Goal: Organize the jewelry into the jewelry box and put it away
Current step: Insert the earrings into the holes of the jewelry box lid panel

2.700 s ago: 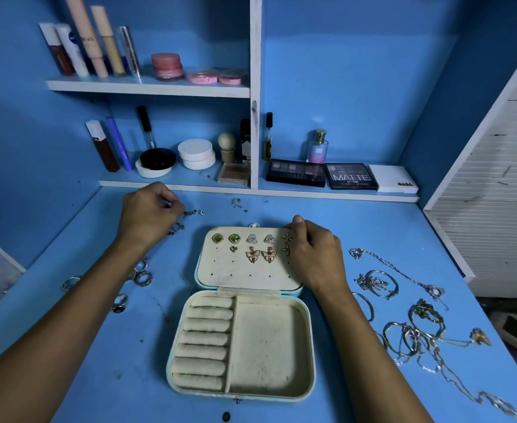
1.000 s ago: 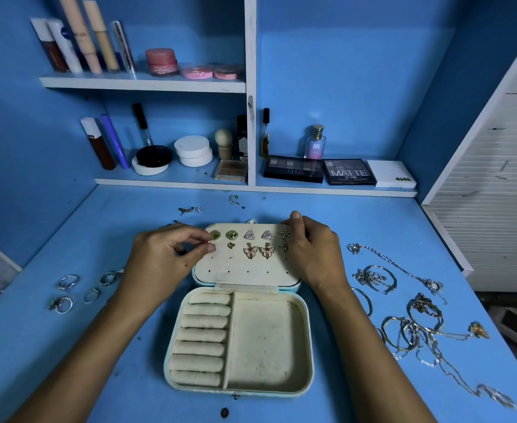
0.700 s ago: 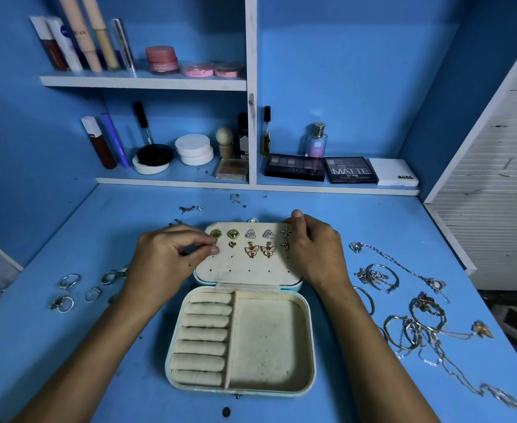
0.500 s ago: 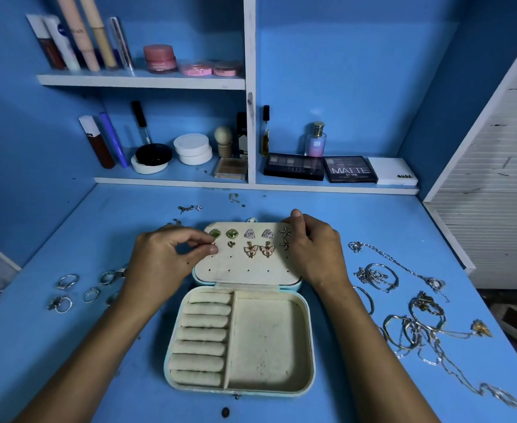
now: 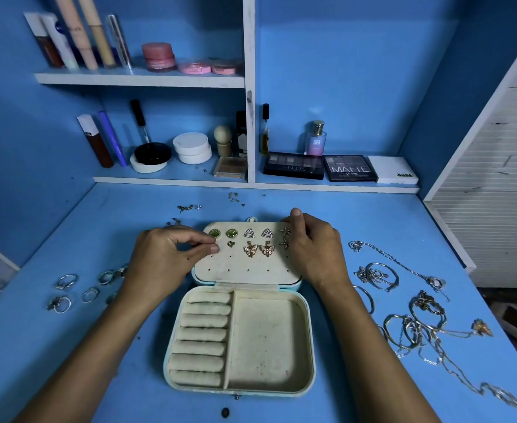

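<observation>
The open jewelry box point(image 5: 269, 343) sits centre on the desk. The left hand point(image 5: 162, 264) pinches something tiny at the lid's point(image 5: 245, 267) left edge; the right hand point(image 5: 315, 251) grips the lid's right edge.

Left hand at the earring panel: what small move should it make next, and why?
Probably press the small piece pinched in the left hand into the bare hole beside the single heart stud. The fingertips already touch the lid panel there, the heart lacks its partner, and the right hand steadies the lid.
</observation>
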Available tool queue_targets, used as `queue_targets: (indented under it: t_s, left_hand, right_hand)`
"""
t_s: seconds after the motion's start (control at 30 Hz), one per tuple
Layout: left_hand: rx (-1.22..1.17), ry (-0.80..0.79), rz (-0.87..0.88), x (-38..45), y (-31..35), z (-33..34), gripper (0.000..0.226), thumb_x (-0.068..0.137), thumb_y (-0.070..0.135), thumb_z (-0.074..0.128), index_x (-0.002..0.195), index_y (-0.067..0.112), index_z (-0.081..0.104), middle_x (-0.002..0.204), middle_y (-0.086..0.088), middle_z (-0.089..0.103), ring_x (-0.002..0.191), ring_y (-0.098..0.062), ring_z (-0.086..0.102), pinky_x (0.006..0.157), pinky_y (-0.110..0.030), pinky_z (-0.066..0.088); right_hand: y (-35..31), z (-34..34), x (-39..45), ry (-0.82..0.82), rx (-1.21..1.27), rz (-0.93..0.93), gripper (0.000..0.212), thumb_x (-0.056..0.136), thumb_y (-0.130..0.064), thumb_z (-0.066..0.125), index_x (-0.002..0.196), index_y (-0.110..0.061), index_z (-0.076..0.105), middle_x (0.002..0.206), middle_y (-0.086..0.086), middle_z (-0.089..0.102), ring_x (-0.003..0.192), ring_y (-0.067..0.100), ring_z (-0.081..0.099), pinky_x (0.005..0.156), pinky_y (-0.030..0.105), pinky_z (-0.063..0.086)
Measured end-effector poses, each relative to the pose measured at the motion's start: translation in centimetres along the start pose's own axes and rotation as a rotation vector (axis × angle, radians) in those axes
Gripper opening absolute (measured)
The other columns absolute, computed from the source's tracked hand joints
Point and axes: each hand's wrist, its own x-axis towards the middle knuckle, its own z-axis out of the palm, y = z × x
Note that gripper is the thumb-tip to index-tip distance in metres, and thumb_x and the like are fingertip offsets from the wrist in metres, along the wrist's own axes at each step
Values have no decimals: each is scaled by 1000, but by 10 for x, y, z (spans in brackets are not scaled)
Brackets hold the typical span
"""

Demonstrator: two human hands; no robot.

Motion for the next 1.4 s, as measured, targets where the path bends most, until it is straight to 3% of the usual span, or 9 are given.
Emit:
queue_targets:
  t_s: [0.17, 0.33, 0.43, 0.53, 0.6, 0.77, 1.0, 1.3, 1.4]
  left_hand:
    - [74, -7, 87, -1, -2, -1, 9, 75, 18, 83, 84, 20, 81, 88, 12, 72, 80, 1, 66, 75, -8, 46]
    - [67, 106, -33, 1, -4, 2, 14, 89, 10, 67, 94, 22, 72, 97, 10, 67, 86, 1, 59, 67, -3, 39]
    - [9, 101, -159, 4, -7, 10, 20, 92, 15, 64, 111, 21, 67, 112, 9, 64, 92, 8, 57, 73, 0, 38]
    - [-55, -7, -266, 5, -13, 16, 32, 91, 32, 68, 122, 24, 66, 121, 12, 60, 110, -3, 57, 94, -17, 43]
    - [-78, -60, -284, 5, -14, 16, 45, 81, 47, 64, 122, 26, 67, 120, 16, 58, 113, -3, 56, 101, -26, 43]
    - [-46, -71, -200, 0, -11, 19, 51, 77, 44, 57, 123, 23, 66, 114, 19, 55, 102, 16, 51, 88, -3, 34]
    - [-34, -52, -173, 0, -14, 21, 51, 78, 41, 56, 124, 24, 65, 118, 17, 55, 107, 6, 49, 86, 0, 32]
    - [-108, -49, -196, 0, -15, 20, 48, 77, 42, 55, 122, 28, 66, 120, 18, 55, 109, 6, 50, 85, 2, 30]
    - [-86, -39, -181, 0, -13, 21, 47, 78, 42, 54, 121, 27, 65, 119, 17, 55, 110, 3, 51, 88, -6, 34]
  right_hand:
    - [0, -1, 0, 3, 6, 2, 47, 106, -38, 38, 94, -9, 73, 81, 5, 70, 82, 20, 63, 73, 29, 46]
    - [0, 1, 0, 5, 10, 10, 47, 106, -39, 38, 96, -10, 73, 82, 4, 71, 83, 19, 63, 73, 28, 46]
    - [1, 0, 0, 3, 18, 19, 47, 106, -39, 38, 95, -10, 73, 79, 1, 70, 81, 16, 62, 70, 26, 43]
    - [1, 0, 0, 5, 22, 16, 47, 106, -39, 38, 93, -10, 73, 74, 1, 68, 77, 14, 61, 67, 25, 44]
    - [1, 1, 0, 7, 25, 16, 47, 106, -39, 38, 93, -11, 73, 75, 3, 68, 78, 15, 61, 69, 27, 45]
    - [3, 0, 0, 9, 15, 16, 47, 105, -39, 38, 92, -12, 73, 74, 0, 68, 76, 8, 60, 65, 14, 42]
    - [2, 1, -1, 8, 17, 12, 44, 106, -38, 39, 93, -16, 74, 76, -2, 69, 77, 8, 60, 67, 25, 42]
    - [0, 1, -2, 7, 18, 38, 40, 106, -39, 39, 90, -23, 73, 80, -11, 69, 79, -1, 60, 66, 11, 41]
    - [-3, -1, 0, -4, 17, 57, 42, 105, -41, 40, 93, -21, 75, 83, -10, 71, 80, -1, 60, 67, 13, 42]
